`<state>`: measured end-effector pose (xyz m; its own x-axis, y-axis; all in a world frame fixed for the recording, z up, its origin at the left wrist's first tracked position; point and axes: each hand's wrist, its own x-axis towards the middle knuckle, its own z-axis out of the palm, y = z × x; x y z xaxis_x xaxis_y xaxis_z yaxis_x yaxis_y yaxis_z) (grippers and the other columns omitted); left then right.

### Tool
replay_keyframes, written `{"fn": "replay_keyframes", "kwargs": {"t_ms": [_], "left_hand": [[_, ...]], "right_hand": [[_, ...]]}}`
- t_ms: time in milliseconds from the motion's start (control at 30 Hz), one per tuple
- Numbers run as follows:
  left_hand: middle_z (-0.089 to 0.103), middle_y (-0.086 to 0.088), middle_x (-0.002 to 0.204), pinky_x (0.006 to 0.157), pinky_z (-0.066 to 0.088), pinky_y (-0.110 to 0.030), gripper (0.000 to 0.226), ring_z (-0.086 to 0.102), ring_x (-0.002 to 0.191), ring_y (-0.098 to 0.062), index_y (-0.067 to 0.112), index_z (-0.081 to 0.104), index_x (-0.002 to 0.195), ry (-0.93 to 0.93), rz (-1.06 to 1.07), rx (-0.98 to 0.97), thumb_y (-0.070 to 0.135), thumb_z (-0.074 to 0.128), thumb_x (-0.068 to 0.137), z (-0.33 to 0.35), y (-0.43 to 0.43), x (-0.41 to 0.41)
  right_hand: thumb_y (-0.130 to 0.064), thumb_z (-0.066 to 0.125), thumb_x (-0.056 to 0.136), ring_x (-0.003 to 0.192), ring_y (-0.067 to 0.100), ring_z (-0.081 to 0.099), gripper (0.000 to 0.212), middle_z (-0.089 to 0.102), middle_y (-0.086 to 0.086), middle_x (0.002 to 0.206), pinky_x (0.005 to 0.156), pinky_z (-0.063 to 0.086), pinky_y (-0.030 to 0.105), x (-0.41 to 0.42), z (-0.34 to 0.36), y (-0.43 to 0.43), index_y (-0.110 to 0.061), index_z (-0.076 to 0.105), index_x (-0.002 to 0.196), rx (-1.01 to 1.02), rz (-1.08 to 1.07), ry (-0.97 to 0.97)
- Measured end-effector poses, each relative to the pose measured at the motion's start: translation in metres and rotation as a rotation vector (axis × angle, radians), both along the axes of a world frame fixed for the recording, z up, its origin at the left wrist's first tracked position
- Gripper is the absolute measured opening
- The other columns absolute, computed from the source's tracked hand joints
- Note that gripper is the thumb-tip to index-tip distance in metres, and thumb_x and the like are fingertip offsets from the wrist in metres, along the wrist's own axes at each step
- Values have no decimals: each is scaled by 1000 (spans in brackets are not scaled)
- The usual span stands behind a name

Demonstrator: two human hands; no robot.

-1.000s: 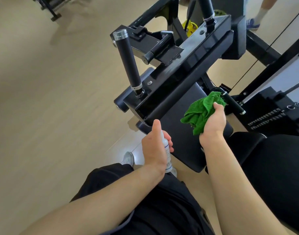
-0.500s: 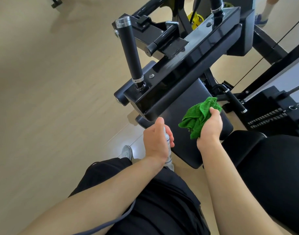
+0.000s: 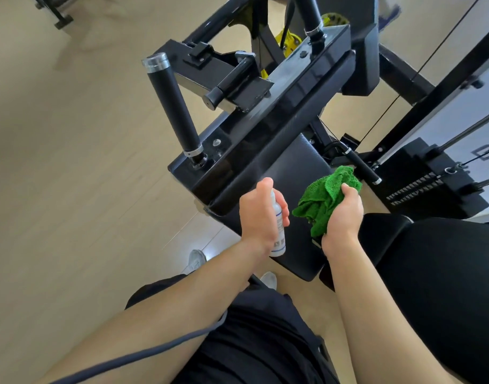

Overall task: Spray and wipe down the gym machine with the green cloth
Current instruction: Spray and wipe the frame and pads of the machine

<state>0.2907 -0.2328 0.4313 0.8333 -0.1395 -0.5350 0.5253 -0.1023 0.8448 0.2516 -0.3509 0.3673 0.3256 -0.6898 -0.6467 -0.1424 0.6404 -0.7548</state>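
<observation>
A black gym machine fills the middle of the head view, with a padded arm rest [image 3: 287,173] sloping toward me and an upright black handle [image 3: 173,106] on its left. My left hand [image 3: 258,214] grips a small white spray bottle [image 3: 279,231], thumb on top, held over the pad's lower edge. My right hand [image 3: 341,214] holds a bunched green cloth [image 3: 325,194] just right of the bottle, above the pad's right side. The bottle's nozzle is hidden by my thumb.
A second handle [image 3: 362,167] sticks out beside the cloth. The weight stack [image 3: 421,187] and cables stand at the right. A black seat [image 3: 437,273] is under my right arm. Pale wood floor [image 3: 71,189] spreads left. A grey cable [image 3: 143,353] crosses my left forearm.
Both hands have drawn back toward me along the pad. The cloth came away from the right handle and now sits close beside the spray bottle.
</observation>
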Motion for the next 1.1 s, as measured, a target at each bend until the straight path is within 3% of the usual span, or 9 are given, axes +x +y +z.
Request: {"fn": "replay_keyframes", "kwargs": {"t_ms": [167,367,433,567,667,833,933,1000,1100], "left_hand": [[55,-10,55,54,50,-23,59,54,49,-16,5,54,58,17,-59,45,41,43,104,-5,-13,5],[55,-6,52,52,49,-24,59,53,48,-16,8,54,56,-97,-185,-17,43,48,103,11,-16,10],[55,-6,51,51,48,-25,56,52,46,-17,8,56,54,-157,-232,-26,47,49,94,17,-1,8],[58,-7,52,54,48,-28,52,54,46,-19,18,60,50,-322,-213,-28,57,50,83,38,39,24],[58,-9,54,53,49,-31,54,54,46,-22,15,61,53,-415,-134,-49,59,49,83,53,67,40],[55,-12,53,49,45,-29,53,50,44,-27,12,58,53,-443,-16,-80,56,50,81,63,95,54],[55,-10,51,48,45,-28,51,49,43,-26,16,58,52,-444,39,-59,55,51,83,58,105,56],[55,-10,51,48,45,-27,51,49,42,-26,17,58,50,-439,58,-27,53,51,86,55,109,56],[55,-12,51,49,45,-26,52,50,43,-26,16,56,48,-432,68,30,53,48,83,55,108,58]], "right_hand": [[-35,51,96,109,32,68,24,71,12,117,96,55,54,2,7,-8,-23,67,110,-41,9,-106],[-57,49,92,123,30,62,63,63,11,136,97,55,51,14,13,-11,-21,52,143,-57,235,-269],[-51,47,95,129,22,58,55,58,2,142,105,50,49,31,21,1,-32,45,146,-164,317,-286],[-43,43,98,153,16,20,61,20,-3,167,126,16,49,86,29,45,-41,27,157,-449,420,-266],[-31,40,103,156,17,-8,61,-1,5,170,125,-4,41,103,27,84,-34,19,161,-704,443,-152],[-22,41,102,157,28,-4,56,8,5,168,126,0,36,40,-12,161,-27,23,155,-1014,640,-244],[-23,43,101,156,36,8,50,20,14,165,126,10,44,43,-28,149,-20,30,149,-1164,688,-251],[-27,41,101,156,31,11,50,22,13,166,126,15,49,74,-18,111,-21,32,150,-1123,570,-171],[-34,32,104,156,19,5,54,9,7,170,124,16,48,116,5,61,-26,27,158,-835,363,-75]]}}
